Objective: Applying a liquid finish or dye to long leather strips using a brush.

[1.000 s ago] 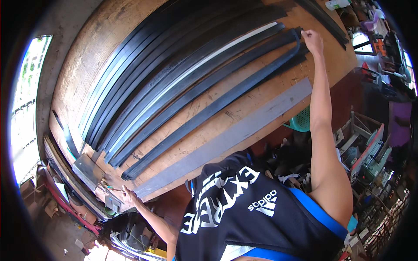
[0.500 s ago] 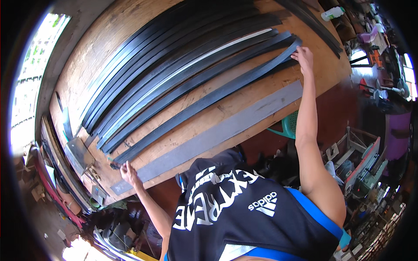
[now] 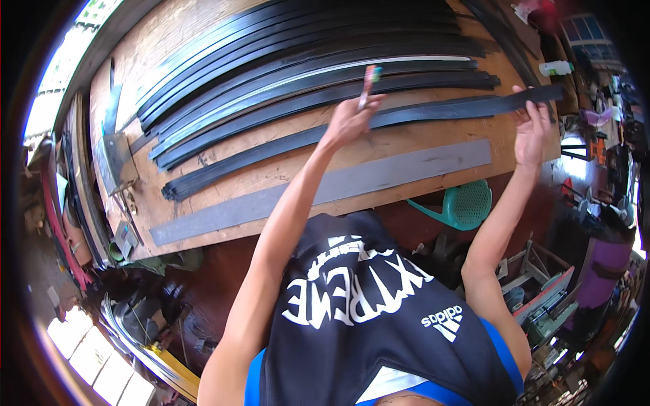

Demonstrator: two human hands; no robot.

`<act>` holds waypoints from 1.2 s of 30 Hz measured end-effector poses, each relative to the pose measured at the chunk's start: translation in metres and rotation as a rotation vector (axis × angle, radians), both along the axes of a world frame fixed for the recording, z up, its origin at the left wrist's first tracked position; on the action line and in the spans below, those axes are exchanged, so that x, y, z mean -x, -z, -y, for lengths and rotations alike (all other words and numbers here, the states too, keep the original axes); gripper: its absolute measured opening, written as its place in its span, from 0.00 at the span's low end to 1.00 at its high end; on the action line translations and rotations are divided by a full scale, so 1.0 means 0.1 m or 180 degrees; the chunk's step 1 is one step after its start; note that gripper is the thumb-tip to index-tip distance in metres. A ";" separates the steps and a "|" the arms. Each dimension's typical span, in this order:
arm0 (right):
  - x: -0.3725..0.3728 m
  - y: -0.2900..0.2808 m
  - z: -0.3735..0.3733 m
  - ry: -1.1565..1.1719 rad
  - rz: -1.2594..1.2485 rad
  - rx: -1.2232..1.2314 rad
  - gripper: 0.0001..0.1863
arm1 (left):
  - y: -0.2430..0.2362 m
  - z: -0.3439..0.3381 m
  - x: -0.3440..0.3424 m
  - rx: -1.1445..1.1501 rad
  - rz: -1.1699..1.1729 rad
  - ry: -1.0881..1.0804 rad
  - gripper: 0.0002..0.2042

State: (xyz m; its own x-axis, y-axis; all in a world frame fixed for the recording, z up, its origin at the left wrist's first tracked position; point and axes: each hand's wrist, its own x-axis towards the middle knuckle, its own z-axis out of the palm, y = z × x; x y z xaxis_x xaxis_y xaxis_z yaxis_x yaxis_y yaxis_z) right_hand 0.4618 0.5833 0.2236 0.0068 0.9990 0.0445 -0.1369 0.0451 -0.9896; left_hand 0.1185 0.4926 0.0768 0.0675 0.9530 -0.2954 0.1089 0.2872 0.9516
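The held strip (image 3: 433,111) is black, the flat strip (image 3: 406,171) grey, the tabletop (image 3: 433,137) brown with dark scuffs.

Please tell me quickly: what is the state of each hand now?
Left hand: closed around a slim object with a colourful end, too blurred to identify.
Right hand: closed on a dark strip, near its end.

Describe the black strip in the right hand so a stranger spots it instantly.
On the wooden tabletop, find the flat grey strip along the near edge. The black strip runs just beyond it, in the nearest dark row. Unlike its neighbours, its right end is gripped by the right hand.
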 end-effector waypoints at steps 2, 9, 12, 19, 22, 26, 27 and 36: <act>0.09 -0.21 0.12 -0.0063 -0.0109 -0.0229 0.15 | 0.00 -0.16 -0.11 -0.0021 0.0344 0.0298 0.20; -0.28 -0.54 0.13 0.0303 0.0094 -0.0575 0.17 | 0.04 0.11 0.45 0.0774 0.0723 0.1442 0.25; -0.63 -0.33 0.05 0.0696 0.0091 -0.0297 0.17 | 0.03 0.56 1.07 0.0685 -0.0473 0.1684 0.35; -1.42 0.61 0.00 0.1084 -0.0013 0.0358 0.17 | -0.27 2.06 3.33 0.1208 -0.1632 0.0884 0.29; -1.41 1.06 0.10 0.1137 0.0058 0.0655 0.16 | -0.56 2.72 4.20 0.1680 -0.1675 0.0483 0.18; -1.11 1.53 0.36 0.1077 0.0065 0.1016 0.15 | -0.83 3.49 5.02 0.2038 -0.1672 -0.0051 0.12; -1.02 1.64 0.44 0.1184 0.0165 0.0994 0.15 | -0.85 3.65 5.18 0.2078 -0.1789 -0.0107 0.12; -0.51 2.18 0.99 0.1355 0.0242 0.1558 0.13 | -0.57 4.64 6.05 0.2352 -0.2103 -0.0317 0.13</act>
State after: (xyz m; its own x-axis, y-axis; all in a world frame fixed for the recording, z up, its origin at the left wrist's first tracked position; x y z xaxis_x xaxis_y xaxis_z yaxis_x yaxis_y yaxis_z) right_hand 0.5133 0.4839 0.0056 0.4210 0.8146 -0.3989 -0.1352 -0.3785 -0.9157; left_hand -0.4868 0.0288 0.1335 -0.3947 0.5070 -0.7663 0.4954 0.8198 0.2872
